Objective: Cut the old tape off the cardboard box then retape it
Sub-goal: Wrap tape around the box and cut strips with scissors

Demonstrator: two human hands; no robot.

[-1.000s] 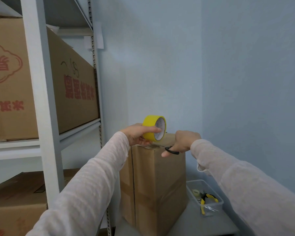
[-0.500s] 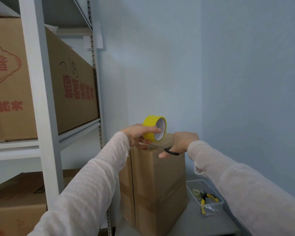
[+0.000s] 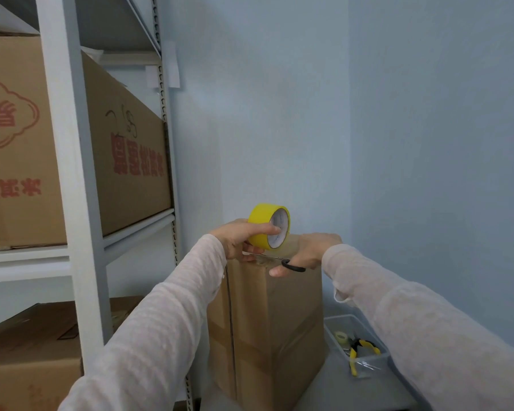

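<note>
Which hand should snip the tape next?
Probably the right hand: it grips the black-handled scissors, blades at the top edge of the cardboard box. The left hand is busy holding the yellow tape roll.

The left sleeve (image 3: 161,321) and right sleeve (image 3: 413,321) are long, loose, thin pale off-white knit (faintly speckled), reaching the wrists; left hand (image 3: 235,238) and right hand (image 3: 312,250) are bare.

Light soft, even, cool-toned, mid-bright. Pale blue walls (image 3: 279,114) shade gently, right-hand one bit darker. Shadows faint: dim band on wall beside white metal shelf rack (image 3: 69,173), left face of tall brown cardboard box (image 3: 279,321) dimmer. Wide-angle warp: rack upright leans, cream knit sleeves (image 3: 149,336) stretched + soft at btm edge. Centre fairly sharp; small stuff in clear plastic bin (image 3: 371,364) smeared.
</note>
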